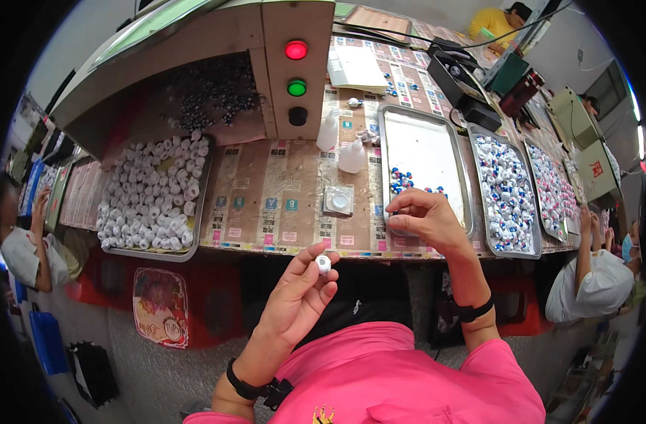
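Observation:
Between the thumb and fingers of my left hand is a small round white plastic part with a grey centre, held in front of the table edge. My right hand is over the near end of a metal tray, thumb and forefinger pinched together. Whatever is in that pinch, if anything, is too small to make out. Small blue, red and white pieces lie in the tray beside this hand. Left of my hands, a second tray is heaped with white round parts.
A housing with a red light and green light stands back left. Two squeeze bottles and a small square block sit mid-table. Filled trays line the right. Co-workers sit at both sides and far back.

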A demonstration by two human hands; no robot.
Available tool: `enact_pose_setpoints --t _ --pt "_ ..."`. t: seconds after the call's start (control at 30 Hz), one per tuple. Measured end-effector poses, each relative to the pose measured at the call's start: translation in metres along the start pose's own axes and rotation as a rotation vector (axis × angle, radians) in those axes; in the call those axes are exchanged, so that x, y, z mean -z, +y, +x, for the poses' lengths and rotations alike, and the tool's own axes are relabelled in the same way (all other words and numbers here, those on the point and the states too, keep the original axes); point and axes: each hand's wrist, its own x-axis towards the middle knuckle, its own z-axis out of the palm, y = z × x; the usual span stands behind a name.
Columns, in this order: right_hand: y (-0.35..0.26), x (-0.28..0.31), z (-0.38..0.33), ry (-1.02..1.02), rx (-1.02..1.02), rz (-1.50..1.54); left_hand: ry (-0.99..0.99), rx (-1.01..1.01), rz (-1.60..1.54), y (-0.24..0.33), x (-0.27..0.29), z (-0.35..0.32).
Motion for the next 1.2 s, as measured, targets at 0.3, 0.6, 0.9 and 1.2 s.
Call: enact_pose_setpoints --t 0.3,0.6,0.9,1.2 --pt "-0.002 -0.033 0.029 0.038 0.157 -0.341 -0.017 0.006 0.059 0.002 0.008 -0.004" --pt "0.01 -0.059 0.053 0.109 0.393 -0.805 -0.002 0.028 0.048 0.005 0.009 -0.007" --pt "-0.002 -0.062 0.036 0.133 0.37 -0.618 0.053 -0.006 0.018 0.0 0.01 0.0" --pt "-0.015 -0.077 -0.015 -0.042 0.188 -0.162 0.049 0.007 0.065 -0.003 0.008 0.004"
